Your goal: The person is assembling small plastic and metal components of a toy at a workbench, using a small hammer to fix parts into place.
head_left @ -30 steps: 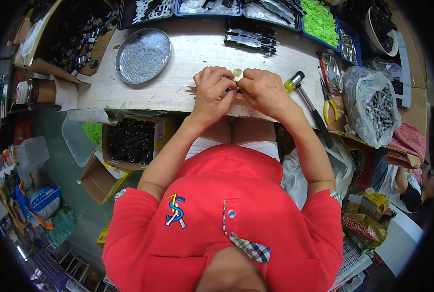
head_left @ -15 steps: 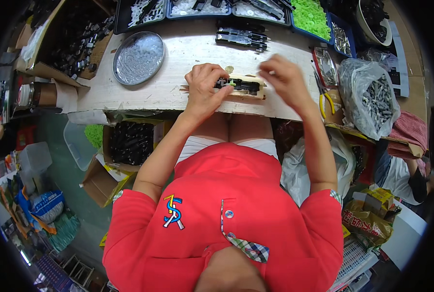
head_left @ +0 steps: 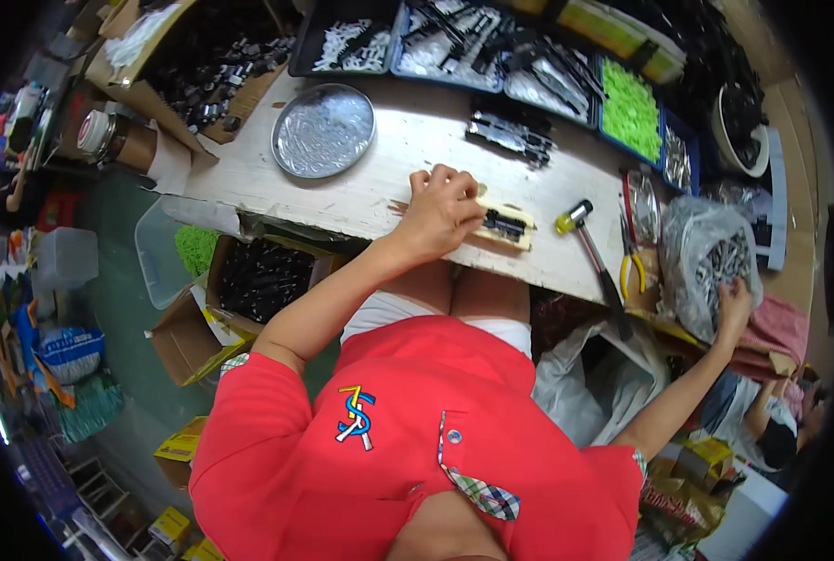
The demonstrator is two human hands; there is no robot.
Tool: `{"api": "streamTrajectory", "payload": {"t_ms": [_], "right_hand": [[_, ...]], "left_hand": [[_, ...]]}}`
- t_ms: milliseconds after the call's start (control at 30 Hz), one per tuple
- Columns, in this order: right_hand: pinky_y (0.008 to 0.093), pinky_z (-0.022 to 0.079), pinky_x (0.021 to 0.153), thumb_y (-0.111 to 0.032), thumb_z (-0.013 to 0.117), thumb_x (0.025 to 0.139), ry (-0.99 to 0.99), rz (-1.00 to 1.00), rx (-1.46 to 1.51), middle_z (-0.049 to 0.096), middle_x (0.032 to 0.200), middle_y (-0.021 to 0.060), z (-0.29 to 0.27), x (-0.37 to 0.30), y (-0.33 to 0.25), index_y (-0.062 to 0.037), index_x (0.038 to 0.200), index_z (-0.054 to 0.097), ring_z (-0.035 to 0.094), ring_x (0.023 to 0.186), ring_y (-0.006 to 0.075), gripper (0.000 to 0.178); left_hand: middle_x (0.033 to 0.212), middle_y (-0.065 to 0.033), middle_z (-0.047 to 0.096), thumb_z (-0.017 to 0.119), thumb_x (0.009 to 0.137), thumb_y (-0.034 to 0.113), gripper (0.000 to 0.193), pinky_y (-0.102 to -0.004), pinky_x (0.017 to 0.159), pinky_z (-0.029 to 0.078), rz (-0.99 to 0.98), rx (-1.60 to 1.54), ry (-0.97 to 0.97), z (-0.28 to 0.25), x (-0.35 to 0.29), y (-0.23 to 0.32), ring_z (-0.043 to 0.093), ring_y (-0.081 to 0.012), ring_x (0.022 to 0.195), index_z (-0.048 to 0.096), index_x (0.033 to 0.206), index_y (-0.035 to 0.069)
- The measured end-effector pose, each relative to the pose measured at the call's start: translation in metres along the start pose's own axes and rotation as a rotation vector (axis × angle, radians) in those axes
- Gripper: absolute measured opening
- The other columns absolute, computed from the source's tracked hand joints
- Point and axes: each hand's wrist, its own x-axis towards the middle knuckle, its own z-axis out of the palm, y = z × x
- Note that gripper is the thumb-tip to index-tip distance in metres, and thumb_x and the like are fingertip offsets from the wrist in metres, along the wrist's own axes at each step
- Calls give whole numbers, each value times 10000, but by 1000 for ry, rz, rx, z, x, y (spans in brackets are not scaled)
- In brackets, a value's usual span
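A black plastic part (head_left: 505, 224) lies in a pale wooden holding block (head_left: 521, 245) near the bench's front edge. My left hand (head_left: 440, 213) is closed over the left end of the part, its curled fingers hiding that end. Far to the right, my right hand (head_left: 735, 310) reaches into the mouth of a clear plastic bag (head_left: 686, 224) among small grey metal pieces (head_left: 721, 257). Its fingers look slightly apart, with the tips partly hidden at the pieces. Between the two hands rests a hammer (head_left: 577, 215) with a yellowish head and dark handle.
Yellow-handled pliers (head_left: 633, 271) lie left of the bag. A round metal dish (head_left: 323, 131) stands at the left. Several black assemblies (head_left: 508, 136) lie farther back, before trays of white, black and green pieces (head_left: 630, 110). An open carton (head_left: 178, 93) of dark parts borders the bench.
My right hand has swung from beside the wooden block to the bag at the right, uncovering the hammer. My left hand stays at the part, now covering its green piece. The view has shifted.
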Motion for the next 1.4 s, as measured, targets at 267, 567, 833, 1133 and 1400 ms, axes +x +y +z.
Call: {"api": "streamTrajectory", "payload": {"t_ms": [267,567,833,1133,1400], "right_hand": [[351,446,752,-208,596,774,-79,62,152,621,933,157,-1,2,-34,-33,1043,585,595,845,300,320],[382,443,728,-168,551,782,78,16,45,612,916,159,9,5,-35,-15,967,589,587,840,319,244],[362,428,713,-207,540,825,234,7,191,586,866,132,4,1,-33,-24,929,605,562,782,295,221],[344,429,702,-240,526,851,416,-68,273,577,865,131,19,1,-20,-23,913,611,565,791,276,241],[340,439,669,-250,477,888,282,83,416,600,845,137,26,5,-19,-17,913,559,587,716,256,248]], "left_hand": [[788,-115,596,638,724,187,121,-350,693,457,-260,-103,273,-78,63,-83,571,-274,760,673,799,99],[1001,-192,607,644,657,133,274,-428,779,480,-666,561,-278,-106,136,-163,584,-336,951,646,905,17],[853,-195,630,689,627,138,260,-373,753,476,-577,301,-49,-100,125,-202,609,-327,842,655,847,3],[628,-108,631,656,687,115,169,-246,432,485,-686,-367,260,-120,114,-195,604,-129,522,654,759,-38],[714,-91,598,609,734,-17,213,-238,497,509,-616,-617,362,-137,100,-193,614,-158,609,572,938,-60]]}}
